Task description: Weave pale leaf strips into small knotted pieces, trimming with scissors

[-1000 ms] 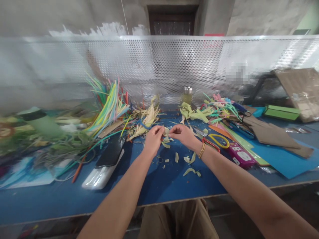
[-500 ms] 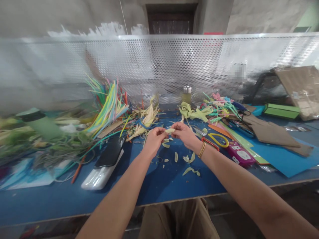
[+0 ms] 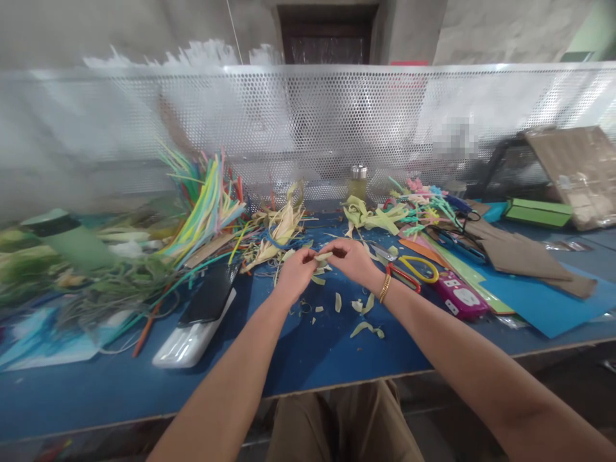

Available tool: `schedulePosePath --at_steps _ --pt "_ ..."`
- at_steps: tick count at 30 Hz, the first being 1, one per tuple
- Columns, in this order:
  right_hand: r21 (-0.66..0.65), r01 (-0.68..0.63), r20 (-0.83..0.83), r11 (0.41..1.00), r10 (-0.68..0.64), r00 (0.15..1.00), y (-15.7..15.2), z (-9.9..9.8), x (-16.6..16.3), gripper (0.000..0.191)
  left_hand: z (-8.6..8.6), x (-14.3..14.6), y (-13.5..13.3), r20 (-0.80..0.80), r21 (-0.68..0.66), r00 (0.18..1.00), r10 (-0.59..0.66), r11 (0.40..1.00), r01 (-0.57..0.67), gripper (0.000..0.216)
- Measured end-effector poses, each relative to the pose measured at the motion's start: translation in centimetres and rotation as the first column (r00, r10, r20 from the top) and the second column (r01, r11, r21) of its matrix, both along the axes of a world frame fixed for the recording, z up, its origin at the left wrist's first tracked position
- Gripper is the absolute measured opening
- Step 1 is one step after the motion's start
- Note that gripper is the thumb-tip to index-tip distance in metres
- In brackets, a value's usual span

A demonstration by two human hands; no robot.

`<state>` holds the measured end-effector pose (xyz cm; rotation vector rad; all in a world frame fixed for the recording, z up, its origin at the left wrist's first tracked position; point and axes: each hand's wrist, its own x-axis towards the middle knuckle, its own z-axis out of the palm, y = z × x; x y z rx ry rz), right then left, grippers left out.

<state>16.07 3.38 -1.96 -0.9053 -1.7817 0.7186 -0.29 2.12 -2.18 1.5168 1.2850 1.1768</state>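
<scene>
A small pale-green piece of corn husk (image 3: 324, 256) is pinched between my two hands above the blue table. My left hand (image 3: 296, 272) grips its left end, with thumb and forefinger together. At the other end, the fingers of my right hand (image 3: 355, 262) are closed on it and partly cover it. Cut husk scraps (image 3: 338, 302) lie scattered below and in front of my hands. Just right of my right hand rest scissors (image 3: 419, 269) with yellow and red handles. A bundle of dry husks (image 3: 283, 231) lies beyond my left hand.
Left are a black phone (image 3: 210, 296) on a white case-like object, colourful pipe cleaners (image 3: 206, 199) and a green bottle (image 3: 72, 237). Right are a purple box-like object (image 3: 462, 296), blue paper (image 3: 539, 301) and brown cardboard (image 3: 522, 256). A perforated metal screen (image 3: 327, 122) stands behind.
The view has shifted slightly. My fingers have turned the husk piece a little, and my right fingers now curl further over it. Both hands keep hold.
</scene>
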Motion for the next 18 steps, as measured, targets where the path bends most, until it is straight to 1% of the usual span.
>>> schedulePosePath --at_steps 2,5,7,9,11,13,15,17,18 --pt "-0.006 0.02 0.043 1.0 -0.02 0.999 0.1 -0.1 0.1 0.012 0.1 -0.1 0.1 0.068 -0.012 0.996 0.061 0.998 -0.06 0.013" --pt "-0.123 0.01 -0.002 0.992 -0.011 1.0 0.1 -0.4 -0.3 0.016 0.3 0.1 0.0 0.205 -0.011 0.97 0.127 0.992 -0.127 0.016" --pt "-0.199 -0.024 -0.027 0.98 0.019 0.999 -0.1 -0.6 -0.7 0.018 0.3 0.3 -0.1 0.267 0.041 0.952 0.15 0.985 -0.167 0.017" --pt "-0.219 -0.067 0.018 0.973 0.073 0.997 -0.4 -0.5 -1.0 0.019 0.3 0.4 0.0 0.311 0.093 0.937 0.158 0.976 -0.195 0.018" --pt "-0.188 -0.09 0.118 0.978 0.114 0.987 -0.7 -0.4 -1.1 0.017 0.2 0.3 0.1 0.324 0.125 0.932 0.161 0.97 -0.211 0.021" --pt "-0.153 -0.082 0.161 0.985 0.107 0.981 -0.8 -0.2 -1.0 0.011 0.1 0.2 0.3 0.268 0.166 0.947 0.175 0.96 -0.224 0.025" --pt "-0.147 -0.057 0.092 0.987 0.071 0.993 -0.8 -0.1 -0.7 0.008 0.0 -0.1 0.5 0.149 0.219 0.969 0.197 0.949 -0.227 0.027" --pt "-0.13 -0.04 0.0 0.991 0.04 0.999 -0.6 -0.1 -0.5 0.014 0.0 -0.3 0.5 0.021 0.248 0.981 0.192 0.95 -0.191 0.027" --pt "-0.109 -0.037 -0.017 0.993 0.036 0.999 -0.5 -0.1 -0.4 0.017 0.0 -0.3 0.4 -0.031 0.252 0.984 0.173 0.954 -0.16 0.026"
